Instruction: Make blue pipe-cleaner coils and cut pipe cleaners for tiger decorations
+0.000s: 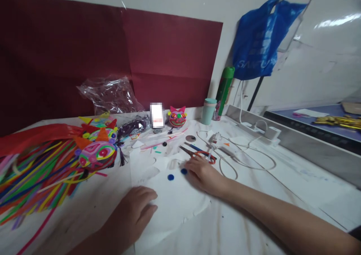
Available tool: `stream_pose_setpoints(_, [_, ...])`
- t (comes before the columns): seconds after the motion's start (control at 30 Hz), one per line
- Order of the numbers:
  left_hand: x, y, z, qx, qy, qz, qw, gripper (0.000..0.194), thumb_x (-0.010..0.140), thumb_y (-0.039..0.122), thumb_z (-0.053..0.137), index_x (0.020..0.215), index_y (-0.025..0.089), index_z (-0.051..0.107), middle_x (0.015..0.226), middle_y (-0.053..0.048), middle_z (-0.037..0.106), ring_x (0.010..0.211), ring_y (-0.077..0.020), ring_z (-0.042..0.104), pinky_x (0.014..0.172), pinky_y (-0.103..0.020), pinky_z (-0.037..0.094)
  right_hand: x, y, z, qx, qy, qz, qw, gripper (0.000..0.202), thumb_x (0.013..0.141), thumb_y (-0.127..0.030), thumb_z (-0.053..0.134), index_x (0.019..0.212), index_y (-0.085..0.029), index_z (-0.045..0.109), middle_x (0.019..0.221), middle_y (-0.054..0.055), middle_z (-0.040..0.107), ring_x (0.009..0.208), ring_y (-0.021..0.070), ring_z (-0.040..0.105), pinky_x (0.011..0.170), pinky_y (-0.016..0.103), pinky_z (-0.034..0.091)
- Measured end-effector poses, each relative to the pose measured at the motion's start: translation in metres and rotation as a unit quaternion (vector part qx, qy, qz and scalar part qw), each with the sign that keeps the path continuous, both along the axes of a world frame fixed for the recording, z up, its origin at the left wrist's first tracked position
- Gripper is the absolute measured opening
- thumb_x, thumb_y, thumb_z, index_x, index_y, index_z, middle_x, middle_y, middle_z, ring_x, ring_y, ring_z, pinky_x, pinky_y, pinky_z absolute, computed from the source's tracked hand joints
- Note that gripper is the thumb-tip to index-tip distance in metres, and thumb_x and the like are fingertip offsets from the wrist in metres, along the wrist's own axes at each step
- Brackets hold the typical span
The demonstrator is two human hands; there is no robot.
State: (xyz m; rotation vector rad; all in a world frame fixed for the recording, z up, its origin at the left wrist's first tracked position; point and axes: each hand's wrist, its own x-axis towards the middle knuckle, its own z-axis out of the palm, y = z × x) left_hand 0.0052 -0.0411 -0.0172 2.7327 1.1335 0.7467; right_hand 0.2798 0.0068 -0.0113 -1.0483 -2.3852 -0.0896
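Out on the counter, I'm watching two blue discs lying on the paper, one in the open, the other just beside my right hand. Those fingers are bending low; whether they're pinching anything, I'm not able to tell! My left hand is curling loosely at the paper's left edge, grasping nothing. Trouble could be brewing: the discs are looking light, so a brushing knuckle could be sending one sliding. And the scissors are lying right beyond my right hand, inviting a nick from any careless reach. Up high, the blue bag is showing pale letters, seemingly starting "SAN", the rest creasing away.
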Motion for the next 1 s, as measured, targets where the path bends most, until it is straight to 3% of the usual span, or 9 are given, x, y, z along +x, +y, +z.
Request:
stream_pose_setpoints(0.17, [0.029, 0.019, 0.004, 0.008, 0.101, -0.035, 0.994, 0.041, 0.076, 0.020, 0.059, 0.116, 0.016, 0.053, 0.128, -0.012, 0.053, 0.115, -0.0257, 0.050, 0.093, -0.041, 0.044, 0.001, -0.003, -0.013, -0.021, -0.030, 0.006, 0.999, 0.028, 0.086, -0.014, 0.045, 0.111, -0.014, 0.058, 0.106, 0.012, 0.064, 0.101, 0.0248, 0.051, 0.085, 0.041, 0.040])
stream_pose_setpoints(0.33, [0.050, 0.035, -0.002, 0.005, 0.152, -0.071, 0.986, 0.048, 0.078, 0.027, 0.059, 0.123, 0.016, 0.047, 0.131, -0.012, 0.050, 0.121, -0.0271, 0.044, 0.097, -0.046, 0.039, 0.007, 0.000, -0.009, -0.029, -0.006, 0.018, 0.999, 0.030, 0.085, -0.012, 0.045, 0.113, -0.015, 0.056, 0.109, 0.012, 0.063, 0.102, 0.0247, 0.050, 0.085, 0.042, 0.038])
stream_pose_setpoints(0.5, [0.041, 0.035, -0.004, 0.056, 0.092, -0.069, 0.992, 0.038, 0.082, 0.018, 0.050, 0.120, 0.015, 0.049, 0.131, -0.013, 0.050, 0.120, -0.0251, 0.044, 0.097, -0.043, 0.041, 0.013, 0.004, -0.002, -0.016, 0.060, -0.005, 0.998, 0.025, 0.086, -0.013, 0.042, 0.105, -0.015, 0.059, 0.098, 0.012, 0.064, 0.093, 0.0233, 0.052, 0.080, 0.040, 0.039])
stream_pose_setpoints(0.63, [0.036, 0.046, -0.002, 0.026, 0.053, -0.044, 0.997, 0.030, 0.082, 0.019, 0.049, 0.112, 0.018, 0.055, 0.119, -0.010, 0.059, 0.108, -0.0216, 0.054, 0.091, -0.036, 0.047, 0.007, 0.009, -0.010, -0.032, 0.013, -0.011, 0.999, 0.021, 0.086, -0.021, 0.050, 0.103, -0.016, 0.060, 0.095, 0.011, 0.063, 0.092, 0.0235, 0.050, 0.079, 0.039, 0.036])
stream_pose_setpoints(0.83, [0.043, 0.069, -0.006, -0.016, 0.026, -0.010, 0.999, 0.028, 0.082, 0.019, 0.049, 0.108, 0.018, 0.058, 0.114, -0.009, 0.060, 0.105, -0.0213, 0.056, 0.090, -0.036, 0.047, -0.001, 0.008, -0.010, -0.079, -0.020, -0.011, 0.997, 0.014, 0.086, -0.020, 0.049, 0.084, -0.016, 0.063, 0.078, 0.007, 0.061, 0.081, 0.0198, 0.050, 0.077, 0.036, 0.031])
stream_pose_setpoints(1.0, [0.037, 0.063, -0.003, -0.027, 0.040, -0.014, 0.999, 0.026, 0.082, 0.022, 0.049, 0.106, 0.019, 0.058, 0.112, -0.009, 0.061, 0.103, -0.0214, 0.056, 0.089, -0.037, 0.047, 0.001, 0.009, -0.005, -0.064, 0.001, -0.027, 0.998, 0.022, 0.083, -0.013, 0.048, 0.101, -0.016, 0.061, 0.087, 0.009, 0.062, 0.084, 0.0217, 0.050, 0.078, 0.038, 0.031])
